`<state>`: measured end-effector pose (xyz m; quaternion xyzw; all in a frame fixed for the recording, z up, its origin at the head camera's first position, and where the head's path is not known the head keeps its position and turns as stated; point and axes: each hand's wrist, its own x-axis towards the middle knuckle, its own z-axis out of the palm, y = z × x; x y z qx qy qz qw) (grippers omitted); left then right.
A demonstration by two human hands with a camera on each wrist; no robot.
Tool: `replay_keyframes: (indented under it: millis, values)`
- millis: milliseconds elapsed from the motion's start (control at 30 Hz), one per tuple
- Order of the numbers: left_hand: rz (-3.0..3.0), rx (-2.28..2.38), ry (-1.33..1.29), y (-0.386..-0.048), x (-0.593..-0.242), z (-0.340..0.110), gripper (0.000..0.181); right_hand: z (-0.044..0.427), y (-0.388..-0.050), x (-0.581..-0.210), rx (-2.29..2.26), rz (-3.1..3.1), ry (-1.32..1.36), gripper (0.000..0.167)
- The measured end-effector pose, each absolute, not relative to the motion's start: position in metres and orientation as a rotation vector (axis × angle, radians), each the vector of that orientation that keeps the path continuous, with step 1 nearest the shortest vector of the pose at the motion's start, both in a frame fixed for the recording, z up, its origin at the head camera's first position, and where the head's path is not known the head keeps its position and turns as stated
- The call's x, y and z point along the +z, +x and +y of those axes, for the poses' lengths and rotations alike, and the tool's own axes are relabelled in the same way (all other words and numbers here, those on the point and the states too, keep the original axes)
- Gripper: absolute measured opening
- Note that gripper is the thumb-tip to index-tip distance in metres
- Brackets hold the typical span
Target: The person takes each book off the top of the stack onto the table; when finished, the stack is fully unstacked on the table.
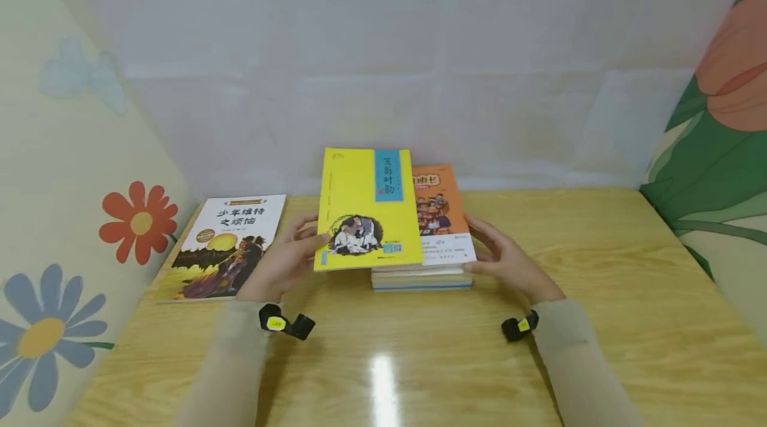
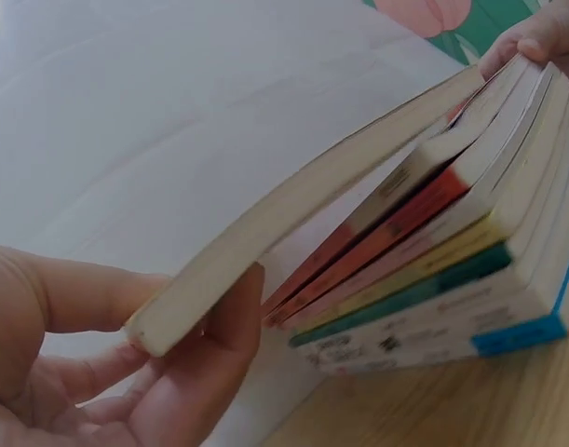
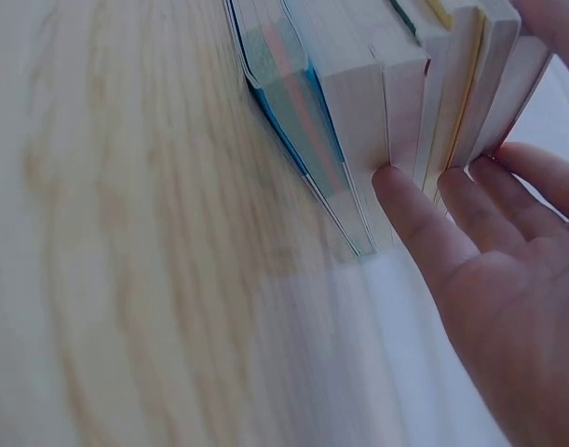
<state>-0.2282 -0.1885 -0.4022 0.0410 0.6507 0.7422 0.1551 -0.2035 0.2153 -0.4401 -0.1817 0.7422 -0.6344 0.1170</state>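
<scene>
The left hand (image 1: pixel 287 257) grips a yellow book (image 1: pixel 353 194) by its left edge, thumb on the cover. In the left wrist view the left hand (image 2: pixel 126 363) has its fingers under the book (image 2: pixel 256 233), which slants above a stack of books (image 2: pixel 433 270). An orange and white book (image 1: pixel 440 214) tops the stack (image 1: pixel 422 280), partly hidden by the yellow one. The right hand (image 1: pixel 509 264) touches the stack's right side. In the right wrist view the right hand's (image 3: pixel 508 251) fingertips rest against the page edges of the stack (image 3: pixel 359 112).
Another book (image 1: pixel 228 247) with a white and dark illustrated cover lies at the left of the wooden table (image 1: pixel 479 360). A pale wall covering (image 1: pixel 389 67) rises behind the table, and painted flower walls stand at both sides.
</scene>
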Motion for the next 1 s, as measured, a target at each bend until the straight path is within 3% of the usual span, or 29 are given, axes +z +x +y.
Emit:
replay_keyframes:
  millis: [533,800,1000]
  values:
    - [1.819,2.186,0.09,-0.22,-0.403,-0.291,0.036,0.214,-0.2,-0.447,-1.879,2.165,-0.479,0.093]
    - [1.997,1.974,0.0,-0.22,-0.416,-0.292,0.072,0.214,-0.203,-0.446,-1.879,2.17,-0.522,0.092]
    - [2.252,1.674,-0.057,-0.222,-0.418,-0.281,0.07,0.214,-0.204,-0.443,-1.883,2.163,-0.513,0.093]
